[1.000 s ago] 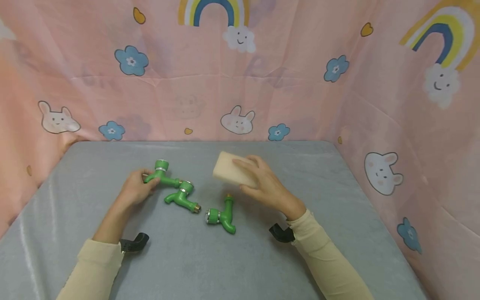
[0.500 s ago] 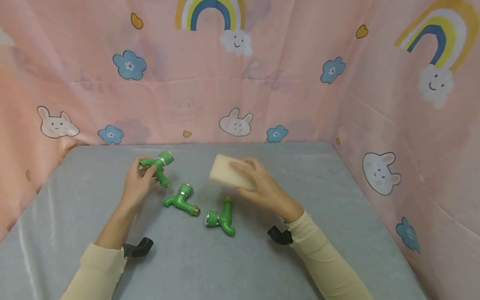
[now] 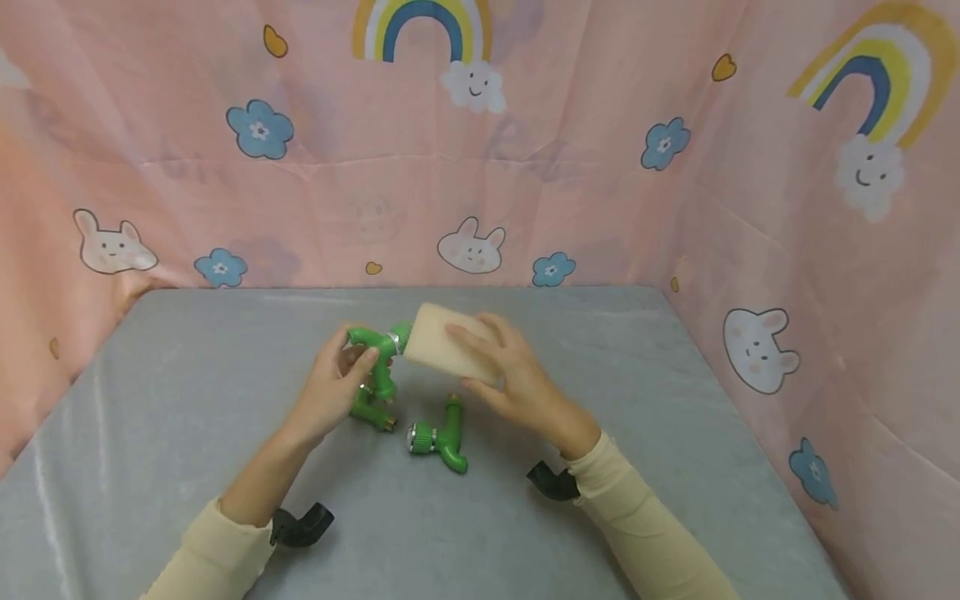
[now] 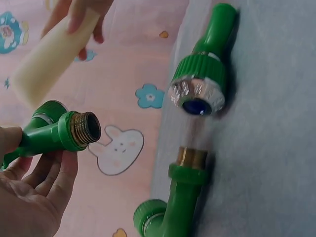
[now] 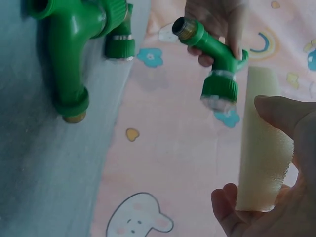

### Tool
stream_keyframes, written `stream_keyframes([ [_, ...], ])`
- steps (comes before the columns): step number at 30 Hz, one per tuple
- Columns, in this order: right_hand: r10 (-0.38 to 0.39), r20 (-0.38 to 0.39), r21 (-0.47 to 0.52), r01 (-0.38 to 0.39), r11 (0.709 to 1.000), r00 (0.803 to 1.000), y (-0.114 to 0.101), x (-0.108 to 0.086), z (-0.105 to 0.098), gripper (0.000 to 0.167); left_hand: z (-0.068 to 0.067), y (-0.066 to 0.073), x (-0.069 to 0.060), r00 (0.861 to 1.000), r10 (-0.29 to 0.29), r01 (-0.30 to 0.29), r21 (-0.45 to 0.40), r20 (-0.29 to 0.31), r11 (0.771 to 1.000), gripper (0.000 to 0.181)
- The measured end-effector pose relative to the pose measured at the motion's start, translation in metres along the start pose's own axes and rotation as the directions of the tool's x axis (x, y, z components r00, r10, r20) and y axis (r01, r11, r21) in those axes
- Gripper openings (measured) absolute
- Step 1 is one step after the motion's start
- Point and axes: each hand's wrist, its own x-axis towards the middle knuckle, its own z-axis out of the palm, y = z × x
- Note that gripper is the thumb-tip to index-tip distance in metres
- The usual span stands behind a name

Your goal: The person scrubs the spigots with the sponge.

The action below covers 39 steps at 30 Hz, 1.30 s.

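Wears a long, pale cream left sleeve and a matching right sleeve — plain cloth, creased in soft folds, ending around the forearm. Carries beside the left sleeve's end a black, elbow-bent piece, blunt-tipped — and beside the right sleeve's end a similar black piece. Leaves the left hand and right hand bare.

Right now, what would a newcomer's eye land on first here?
Probably the hands at the center: the left hand holds a green tap above the gray table, beside the pale block in the right hand. Next, two more taps lying below them, one partly hidden in the head view, one in plain sight. Behind everything, pink cloth printed with rainbows and rabbits.
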Motion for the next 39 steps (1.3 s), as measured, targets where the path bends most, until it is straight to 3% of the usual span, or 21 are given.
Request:
stream_keyframes([
  [4, -0.070, -0.024, -0.022, 0.069, 0.997, 0.997, -0.007, 0.000, 0.002, 0.064, 0.010, 0.002, -0.004, 0.998, 0.007, -0.008, 0.022, 0.061, 1.000, 0.027],
  [10, -0.114, 0.021, -0.073, 0.116, 0.991, 0.993, -0.012, -0.002, 0.007, 0.063, 0.017, 0.008, -0.008, 0.991, 0.055, -0.062, 0.052, 0.126, 0.997, 0.030],
  [17, -0.064, -0.006, -0.121, 0.062, 0.991, 0.998, -0.004, 0.001, -0.004, 0.065, 0.012, 0.016, -0.011, 0.996, 0.054, -0.063, 0.125, 0.070, 0.990, 0.022],
  [20, -0.024, -0.033, -0.125, 0.019, 0.992, 0.999, 0.001, 0.000, -0.014, 0.064, 0.010, 0.015, -0.010, 0.998, 0.041, -0.047, 0.115, 0.055, 0.992, 0.022],
  [24, -0.030, -0.078, -0.125, 0.020, 0.992, 0.997, -0.004, -0.001, -0.018, 0.063, 0.009, 0.015, -0.010, 0.996, 0.046, -0.055, 0.121, 0.080, 0.991, 0.023],
  [29, -0.073, -0.007, -0.051, 0.072, 0.996, 0.997, -0.013, -0.001, -0.009, 0.061, 0.014, 0.017, -0.013, 0.985, 0.103, -0.119, 0.110, 0.139, 0.987, 0.023],
  [34, -0.019, 0.043, 0.013, 0.018, 1.000, 0.999, -0.001, 0.000, -0.008, 0.064, 0.016, 0.014, -0.011, 0.981, 0.174, -0.186, 0.165, 0.083, 0.969, 0.020],
  [39, 0.068, 0.045, 0.016, -0.069, 0.997, 0.997, 0.014, 0.000, -0.018, 0.062, 0.014, 0.009, -0.010, 0.988, 0.149, -0.154, 0.276, 0.041, 0.949, 0.021],
])
